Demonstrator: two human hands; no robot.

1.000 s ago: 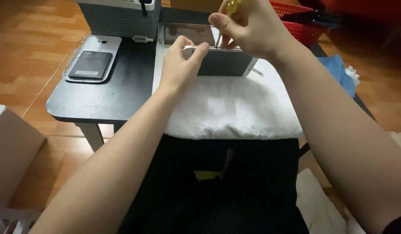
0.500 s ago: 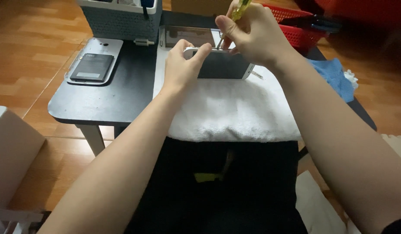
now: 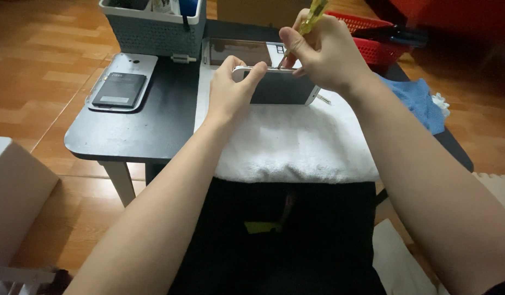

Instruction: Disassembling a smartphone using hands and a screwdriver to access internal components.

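Head view: the left hand [image 3: 226, 93] is clamped on the near-left end of a smartphone [image 3: 280, 86], thumb and forefinger pinching its silver edge so that it stands tilted up off the white towel [image 3: 288, 142]. The right hand [image 3: 324, 52] is closed around a small screwdriver with a yellow-green translucent handle [image 3: 315, 12], its thin shaft angled down to the phone's top edge, just beside the left fingertips.

The likeliest trouble, as I judge it, is the tip slipping off the rim. The phone rests only on one edge and on a soft towel, so a hard push could make it pivot or skid, and the tip could run into the left fingers or scratch the phone's dark face. Too much levering at one spot could also bend the thin frame.

Behind the phone a second flat device [image 3: 239, 52] lies on the black counter [image 3: 154, 120]. To the left sit a loose back cover with a dark battery on it [image 3: 120, 83] and a grey perforated basket [image 3: 151, 24]. A red basket [image 3: 391, 41] and a blue cloth [image 3: 419, 101] lie to the right, well apart from the hands.
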